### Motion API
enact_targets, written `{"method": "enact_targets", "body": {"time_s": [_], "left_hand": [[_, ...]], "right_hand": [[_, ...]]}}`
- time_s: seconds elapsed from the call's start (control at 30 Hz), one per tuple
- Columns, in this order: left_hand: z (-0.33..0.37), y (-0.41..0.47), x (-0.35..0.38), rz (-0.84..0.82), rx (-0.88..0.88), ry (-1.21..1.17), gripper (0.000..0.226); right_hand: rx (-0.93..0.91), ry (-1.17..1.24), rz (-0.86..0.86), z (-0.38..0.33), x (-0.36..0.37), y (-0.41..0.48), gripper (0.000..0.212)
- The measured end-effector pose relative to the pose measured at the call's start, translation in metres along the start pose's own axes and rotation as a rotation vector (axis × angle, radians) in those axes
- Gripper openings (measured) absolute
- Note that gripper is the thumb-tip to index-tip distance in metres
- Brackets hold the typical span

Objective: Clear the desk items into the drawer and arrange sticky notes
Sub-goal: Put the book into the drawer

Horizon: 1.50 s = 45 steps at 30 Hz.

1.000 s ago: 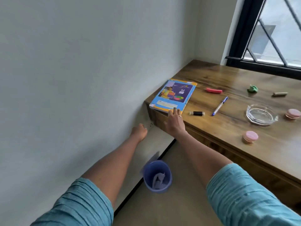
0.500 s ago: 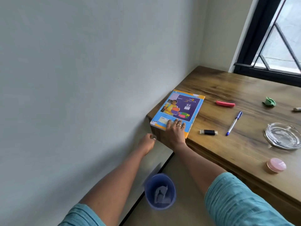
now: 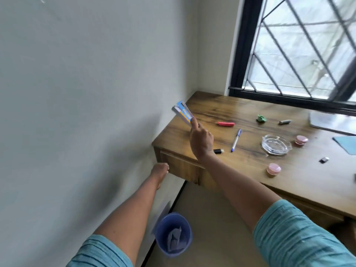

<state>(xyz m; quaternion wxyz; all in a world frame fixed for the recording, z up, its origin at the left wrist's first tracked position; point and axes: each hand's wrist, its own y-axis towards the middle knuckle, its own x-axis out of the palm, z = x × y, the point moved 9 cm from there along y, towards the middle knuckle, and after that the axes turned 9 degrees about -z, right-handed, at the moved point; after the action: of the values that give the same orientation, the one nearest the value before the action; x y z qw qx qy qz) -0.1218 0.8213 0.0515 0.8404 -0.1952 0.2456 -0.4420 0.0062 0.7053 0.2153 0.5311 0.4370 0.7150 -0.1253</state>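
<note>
My right hand (image 3: 201, 139) grips a blue notebook (image 3: 183, 111) by its near edge and holds it lifted, tilted edge-on above the wooden desk's (image 3: 221, 112) left corner. My left hand (image 3: 160, 171) is curled at the left end of the drawer front (image 3: 183, 167) under the desk; what it holds is hidden. On the desk lie a red eraser (image 3: 226, 123), a pen (image 3: 236, 140), a black USB stick (image 3: 218, 151), a green crumpled bit (image 3: 261, 118), a glass ashtray (image 3: 275, 144) and two pink round cases (image 3: 273, 169).
A blue waste bin (image 3: 173, 235) with crumpled paper stands on the floor by the white wall. A window with black bars is behind the desk. At the right edge lie a blue sheet (image 3: 346, 144), a laptop corner (image 3: 331, 122) and a small clip (image 3: 324, 160).
My right hand has lifted the notebook off the desk and tipped it up on edge. The left hand stayed at the drawer front. The camera swung right and upward.
</note>
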Motion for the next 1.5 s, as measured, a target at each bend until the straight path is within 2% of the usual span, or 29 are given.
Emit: {"method": "enact_targets", "body": {"time_s": [0.1, 0.2, 0.27, 0.33, 0.37, 0.47, 0.57, 0.67, 0.83, 0.97, 1.07, 1.1, 1.2, 1.3, 1.4, 1.5], "left_hand": [[0.019, -0.02, 0.035, -0.117, 0.026, -0.106, 0.025], [0.038, -0.048, 0.092, -0.287, 0.047, -0.321, 0.026], [0.05, -0.072, 0.13, -0.388, 0.069, -0.46, 0.022], [0.059, -0.088, 0.157, -0.413, 0.087, -0.567, 0.044], [0.061, -0.095, 0.168, -0.413, 0.088, -0.642, 0.048], [0.056, -0.105, 0.194, -0.387, 0.072, -0.855, 0.024], [0.049, -0.113, 0.217, -0.377, 0.063, -0.987, 0.031], [0.04, -0.127, 0.249, -0.417, 0.066, -0.99, 0.03], [0.021, -0.17, 0.327, -0.519, 0.061, -0.791, 0.024], [-0.009, -0.209, 0.412, -0.689, 0.058, -0.27, 0.012], [-0.031, -0.239, 0.47, -0.792, 0.086, 0.075, 0.006], [-0.039, -0.25, 0.488, -0.811, 0.078, 0.146, 0.005], [-0.064, -0.273, 0.532, -0.831, 0.022, 0.269, 0.01], [-0.088, -0.285, 0.565, -0.819, -0.053, 0.288, 0.015], [-0.116, -0.294, 0.593, -0.878, -0.149, 0.381, 0.018], [-0.138, -0.304, 0.618, -0.978, -0.225, 0.592, 0.021]], "right_hand": [[0.096, 0.33, 0.205, 0.024, -0.049, -0.029, 0.03], [0.38, 0.693, 0.302, 0.079, -0.072, -0.061, 0.019], [0.546, 1.026, 0.386, 0.118, -0.069, -0.09, 0.016], [0.596, 1.324, 0.396, 0.141, -0.068, -0.117, 0.023], [0.605, 1.425, 0.385, 0.152, -0.071, -0.131, 0.024], [0.618, 1.512, 0.346, 0.19, -0.098, -0.176, 0.019], [0.671, 1.514, 0.325, 0.233, -0.122, -0.222, 0.021], [0.723, 1.513, 0.319, 0.28, -0.135, -0.271, 0.028], [0.831, 1.591, 0.306, 0.368, -0.146, -0.371, 0.022], [0.93, 1.538, 0.326, 0.446, -0.172, -0.464, 0.016], [1.06, 1.411, 0.292, 0.502, -0.187, -0.533, 0.028], [1.098, 1.401, 0.252, 0.515, -0.19, -0.554, 0.026], [1.171, 1.364, 0.154, 0.544, -0.2, -0.61, 0.016], [1.221, 1.264, 0.113, 0.573, -0.212, -0.652, 0.009], [1.261, 1.124, 0.073, 0.596, -0.217, -0.68, 0.005], [1.283, 1.013, 0.005, 0.616, -0.216, -0.701, 0.019]]}}
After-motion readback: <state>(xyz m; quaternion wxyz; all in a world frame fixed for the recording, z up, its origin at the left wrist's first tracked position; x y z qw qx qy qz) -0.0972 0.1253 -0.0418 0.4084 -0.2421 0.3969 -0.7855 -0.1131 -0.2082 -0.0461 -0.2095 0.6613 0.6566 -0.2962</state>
